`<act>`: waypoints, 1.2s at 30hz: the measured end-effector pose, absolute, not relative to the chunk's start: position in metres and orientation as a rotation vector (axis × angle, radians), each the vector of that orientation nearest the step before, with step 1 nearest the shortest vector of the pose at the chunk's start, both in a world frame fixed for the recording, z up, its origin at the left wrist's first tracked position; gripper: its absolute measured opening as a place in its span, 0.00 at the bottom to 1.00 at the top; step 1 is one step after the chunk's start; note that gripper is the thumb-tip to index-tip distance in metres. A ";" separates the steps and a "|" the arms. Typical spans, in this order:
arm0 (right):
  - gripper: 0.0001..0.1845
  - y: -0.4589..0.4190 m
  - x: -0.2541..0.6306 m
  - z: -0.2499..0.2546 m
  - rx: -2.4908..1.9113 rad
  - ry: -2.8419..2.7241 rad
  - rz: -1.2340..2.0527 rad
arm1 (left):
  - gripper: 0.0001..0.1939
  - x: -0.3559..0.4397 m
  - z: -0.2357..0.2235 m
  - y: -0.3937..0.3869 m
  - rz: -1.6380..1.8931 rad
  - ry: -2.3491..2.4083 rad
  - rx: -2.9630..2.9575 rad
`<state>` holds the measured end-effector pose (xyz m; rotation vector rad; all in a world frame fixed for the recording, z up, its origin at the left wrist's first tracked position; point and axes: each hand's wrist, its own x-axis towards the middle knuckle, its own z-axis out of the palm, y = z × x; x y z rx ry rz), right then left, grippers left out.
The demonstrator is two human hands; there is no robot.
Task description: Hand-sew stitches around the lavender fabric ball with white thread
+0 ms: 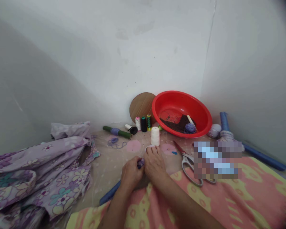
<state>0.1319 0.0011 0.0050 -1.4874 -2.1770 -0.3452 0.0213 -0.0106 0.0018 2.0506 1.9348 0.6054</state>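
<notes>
Low in the middle of the head view, my two hands meet side by side. My left hand [131, 173] is closed around a small purple and dark bundle [140, 163], whose end sticks out between thumb and fingers; whether it is cloth or yarn I cannot tell. Against it rests my right hand [155, 163], its back facing up and its fingers bent and together; what lies under them is hidden. A white thread cone [155, 136] stands just beyond the right fingertips. Below my left wrist runs a blue tube [110, 192], partly covered by the arm.
Scissors [190, 168] with grey handles lie to the right, beside a blurred-out patch. A red basin [206, 117] leans at the back near thread spools [143, 124] and a green stick [127, 134] wound with purple yarn. Floral cloth [62, 178] fills the left; a pink-yellow towel [228, 203] covers the front.
</notes>
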 end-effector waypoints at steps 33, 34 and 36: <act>0.10 0.014 0.138 0.010 -1.381 -2.261 -0.296 | 0.14 0.022 0.001 -0.010 0.639 1.899 2.062; 0.09 0.016 0.136 0.009 -1.391 -2.224 -0.266 | 0.14 0.022 0.001 -0.010 0.637 1.899 2.066; 0.09 0.021 0.135 0.007 -1.417 -2.084 -0.190 | 0.15 0.021 -0.001 -0.010 0.642 1.885 2.073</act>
